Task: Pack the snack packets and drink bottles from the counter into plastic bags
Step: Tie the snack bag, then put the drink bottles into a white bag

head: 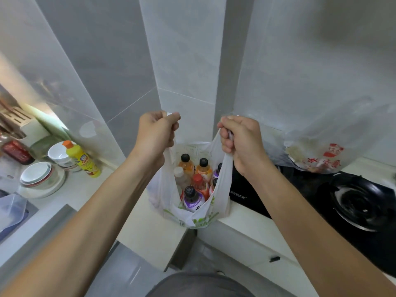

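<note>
Head view: left hand and right hand each grip a handle of the plastic bag, fingers curled tight; bottles stand upright directly below, between both hands, on the counter.

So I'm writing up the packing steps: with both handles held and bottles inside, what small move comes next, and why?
Probably bring the two handles together and tie them. The left hand and right hand each grip a handle of the white bag, and the drink bottles already stand upright inside it on the counter.
</note>
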